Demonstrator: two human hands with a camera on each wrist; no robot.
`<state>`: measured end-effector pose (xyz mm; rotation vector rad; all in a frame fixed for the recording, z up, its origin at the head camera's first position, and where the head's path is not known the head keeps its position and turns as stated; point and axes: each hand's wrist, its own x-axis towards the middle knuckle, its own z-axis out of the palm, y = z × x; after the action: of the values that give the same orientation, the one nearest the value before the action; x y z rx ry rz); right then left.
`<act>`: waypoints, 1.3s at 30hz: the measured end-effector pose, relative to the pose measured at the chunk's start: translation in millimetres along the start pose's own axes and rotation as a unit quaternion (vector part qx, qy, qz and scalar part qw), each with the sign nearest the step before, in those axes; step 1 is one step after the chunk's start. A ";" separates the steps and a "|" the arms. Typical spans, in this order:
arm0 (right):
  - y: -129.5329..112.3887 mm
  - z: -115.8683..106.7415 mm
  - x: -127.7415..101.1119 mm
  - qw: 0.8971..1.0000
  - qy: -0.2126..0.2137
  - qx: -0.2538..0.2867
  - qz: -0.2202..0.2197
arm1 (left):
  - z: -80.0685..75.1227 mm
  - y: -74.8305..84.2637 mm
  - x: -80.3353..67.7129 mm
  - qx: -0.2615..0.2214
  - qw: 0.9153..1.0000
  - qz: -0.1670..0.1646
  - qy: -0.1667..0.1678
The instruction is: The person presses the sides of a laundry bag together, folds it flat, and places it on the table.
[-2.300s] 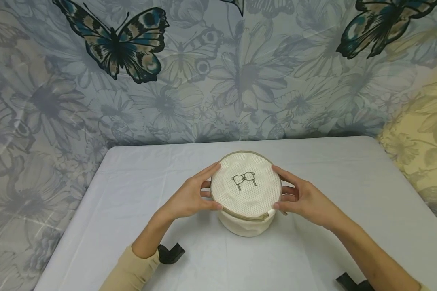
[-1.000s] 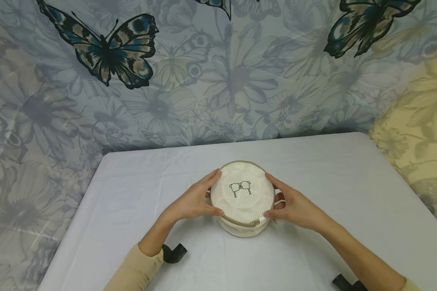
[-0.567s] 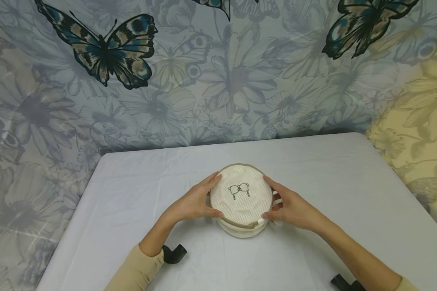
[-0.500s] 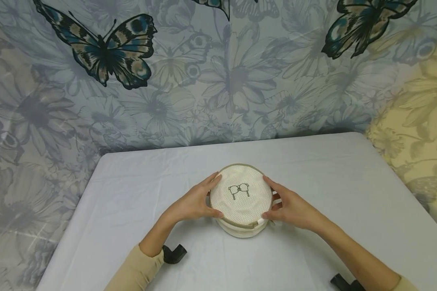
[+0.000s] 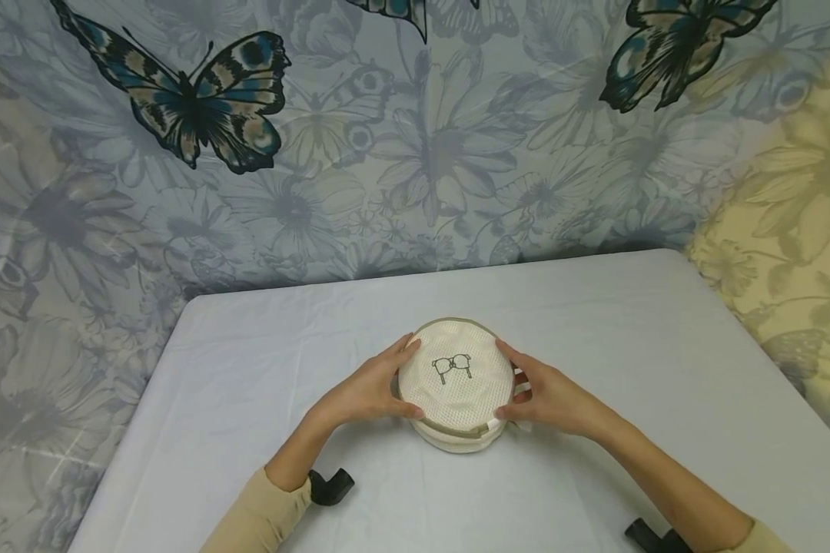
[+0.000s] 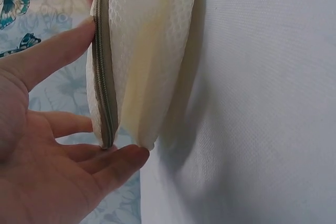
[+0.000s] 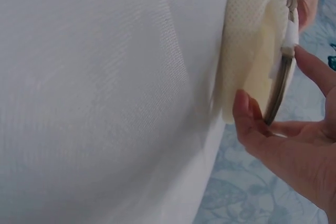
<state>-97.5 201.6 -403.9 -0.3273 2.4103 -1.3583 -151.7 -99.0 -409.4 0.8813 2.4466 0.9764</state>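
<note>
A round cream mesh laundry bag [image 5: 459, 403] stands upright on the white table, with a dark line drawing on its lid. A khaki zip [image 6: 99, 61] runs round the lid's edge; its teeth look closed along the part seen from the left wrist. My left hand [image 5: 366, 390] grips the lid's rim from the left, thumb at the front and fingers spread along the side. On the opposite side my right hand [image 5: 556, 395] holds the rim in the same way. In the right wrist view the bag's soft side wall [image 7: 241, 40] is creased and sagging beneath the rim.
The white-covered table [image 5: 263, 330] reaches back to a patterned cloth backdrop [image 5: 443, 177] of flowers and butterflies. Black wrist mounts [image 5: 330, 487] stick out near each forearm. A beige sleeve [image 5: 259, 514] covers the left forearm.
Both hands have lowered the lid, so the bag is squashed flatter and less side wall shows. The hands keep their grip. The head view has shifted slightly.
</note>
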 end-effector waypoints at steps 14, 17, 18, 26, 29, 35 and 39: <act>6.0 1.2 0.0 1.000 -0.011 -0.027 0.000 | 5.4 1.2 0.5 0.023 1.000 -0.008 -0.013; 7.4 2.9 0.7 0.999 -0.007 -0.040 -0.009 | 6.8 1.7 0.0 0.026 0.999 -0.014 -0.014; 7.3 3.5 0.8 0.999 -0.004 -0.047 -0.013 | 7.2 1.8 -0.4 0.026 0.999 -0.015 -0.013; 2.4 6.5 1.0 0.990 0.018 -0.138 -0.037 | 8.8 2.3 -1.5 0.024 1.000 -0.002 -0.005; 2.4 7.1 0.8 0.987 0.013 -0.153 -0.038 | 8.9 1.5 -1.5 0.026 1.000 0.003 -0.007; 1.6 7.5 1.8 0.982 0.005 -0.184 -0.039 | 12.7 0.7 -1.9 0.051 0.999 -0.001 -0.009; 0.8 8.7 2.0 0.977 0.009 -0.209 -0.045 | 15.0 4.5 -3.5 0.087 0.996 -0.002 -0.007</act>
<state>-95.7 194.5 -409.1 -0.5367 2.7142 -0.8751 -139.3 -91.5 -416.3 0.9343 2.5498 0.7596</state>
